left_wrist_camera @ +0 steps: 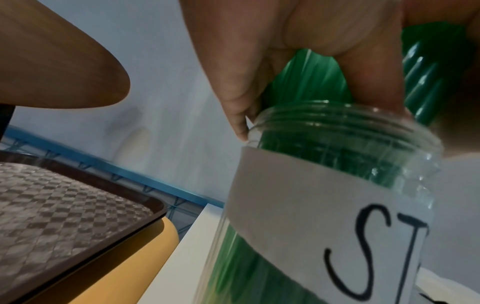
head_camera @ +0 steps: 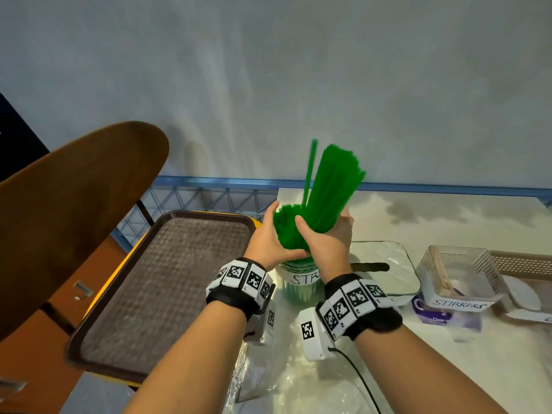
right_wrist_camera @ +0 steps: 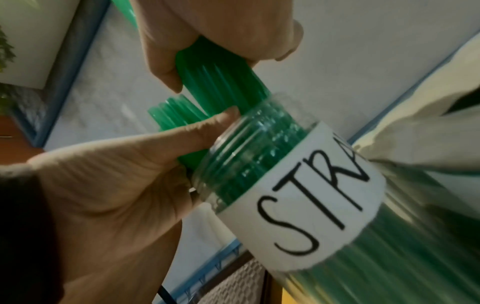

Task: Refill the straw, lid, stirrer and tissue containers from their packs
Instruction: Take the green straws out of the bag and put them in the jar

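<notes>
Green plastic straws (head_camera: 325,195) stand bunched at frame centre, lower ends inside the clear plastic jar with a white handwritten label (head_camera: 300,283). We wrap our left hand (head_camera: 268,243) and right hand (head_camera: 327,242) around the bundle just above the jar mouth, fingers curled on the straws. Right of the jar sits the clear rectangular box labelled STIRRERS (head_camera: 460,277); the brown textured tray (head_camera: 161,279) lies at left.

Desk (head_camera: 448,222): white, stained near the back.
On it: straw jar (head_camera: 298,286), clear lidded box (head_camera: 385,264), stirrer container (head_camera: 460,276), plastic wrap (head_camera: 286,380).
Left edge: brown tray (head_camera: 167,282).
</notes>
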A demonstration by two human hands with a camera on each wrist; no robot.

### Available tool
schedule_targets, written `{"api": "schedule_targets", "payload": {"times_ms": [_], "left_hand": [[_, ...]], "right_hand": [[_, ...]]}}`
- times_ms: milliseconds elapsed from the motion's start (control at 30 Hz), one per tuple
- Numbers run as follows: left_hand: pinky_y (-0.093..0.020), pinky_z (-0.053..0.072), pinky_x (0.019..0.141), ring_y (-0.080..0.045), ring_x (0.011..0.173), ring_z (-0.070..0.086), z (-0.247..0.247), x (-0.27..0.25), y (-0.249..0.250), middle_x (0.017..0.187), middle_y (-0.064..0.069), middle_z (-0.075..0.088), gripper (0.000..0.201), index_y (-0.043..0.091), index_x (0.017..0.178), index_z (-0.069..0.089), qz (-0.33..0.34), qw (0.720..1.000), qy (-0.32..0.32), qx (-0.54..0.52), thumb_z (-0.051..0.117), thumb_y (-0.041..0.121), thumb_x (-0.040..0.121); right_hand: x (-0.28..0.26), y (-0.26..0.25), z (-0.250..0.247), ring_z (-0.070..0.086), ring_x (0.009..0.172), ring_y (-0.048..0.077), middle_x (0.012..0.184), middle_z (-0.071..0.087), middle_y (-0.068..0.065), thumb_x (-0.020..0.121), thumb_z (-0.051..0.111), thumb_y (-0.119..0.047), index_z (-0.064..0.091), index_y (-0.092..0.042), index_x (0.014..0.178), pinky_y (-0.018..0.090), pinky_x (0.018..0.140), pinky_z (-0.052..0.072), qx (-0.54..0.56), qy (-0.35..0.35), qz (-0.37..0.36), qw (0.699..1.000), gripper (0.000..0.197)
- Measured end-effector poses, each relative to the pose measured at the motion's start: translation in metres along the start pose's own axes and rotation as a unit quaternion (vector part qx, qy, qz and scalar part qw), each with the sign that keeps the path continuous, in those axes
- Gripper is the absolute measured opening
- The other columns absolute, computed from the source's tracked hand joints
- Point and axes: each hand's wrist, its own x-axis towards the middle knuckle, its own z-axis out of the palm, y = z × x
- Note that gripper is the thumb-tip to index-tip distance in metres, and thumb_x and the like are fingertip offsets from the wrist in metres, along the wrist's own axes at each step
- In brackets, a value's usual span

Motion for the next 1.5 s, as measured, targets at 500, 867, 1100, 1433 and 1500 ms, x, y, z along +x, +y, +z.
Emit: {"api": "schedule_targets", "payload": {"times_ms": [500,867,1100,1433,1500], "left_hand": [[-0.029,0.038,0.107,-0.014,0.126,0.047,0.012,0.003,-0.016,0.133,0.002,0.05,0.095,0.017,0.14,0.03,0.023,0.991,-0.026,-0.132,0.083,0.005,0.062],[-0.002,0.044,0.08,0.002,0.098,0.053,0.011,0.01,-0.015,0.109,0.011,0.053,0.08,0.015,0.132,0.037,0.06,0.993,-0.039,-0.098,0.078,-0.002,0.066],[-0.022,0.047,0.093,-0.014,0.11,0.056,0.008,0.013,-0.006,0.113,0.003,0.058,0.07,0.017,0.125,0.044,0.068,0.986,-0.028,-0.151,0.078,-0.001,0.066],[-0.029,0.041,0.102,-0.013,0.12,0.048,0.005,0.006,-0.024,0.125,0.002,0.051,0.084,0.015,0.134,0.039,0.049,0.992,-0.046,-0.111,0.082,0.003,0.063],[-0.019,0.044,0.095,-0.013,0.117,0.049,0.008,0.004,-0.024,0.121,0.003,0.051,0.079,0.012,0.134,0.038,0.04,0.989,-0.047,-0.136,0.078,-0.001,0.067]], "right_hand": [[-0.007,0.02,-0.004,0.056,0.092,0.012,0.109,0.057,0.002,0.081,0.069,-0.012,0.037,-0.012,0.129,-0.004,0.064,0.039,0.038,-0.117,0.055,0.991,0.058],[-0.002,0.025,-0.012,0.055,0.117,0.015,0.129,0.055,0.001,0.072,0.078,-0.019,0.019,-0.027,0.143,0.037,0.101,0.047,0.011,-0.237,0.041,0.971,0.092],[0.001,0.021,-0.012,0.051,0.121,0.016,0.131,0.051,0.002,0.07,0.079,-0.016,0.019,-0.021,0.143,0.037,0.105,0.043,-0.003,-0.239,0.014,0.971,0.094],[0.001,0.034,-0.025,0.043,0.128,0.019,0.139,0.044,-0.004,0.06,0.082,-0.044,0.013,-0.04,0.143,0.046,0.105,0.041,-0.108,-0.307,-0.005,0.946,0.108],[-0.001,0.037,-0.024,0.045,0.127,0.018,0.137,0.046,-0.005,0.062,0.073,-0.059,0.021,-0.035,0.141,0.048,0.104,0.041,-0.121,-0.308,-0.008,0.944,0.098]]}}
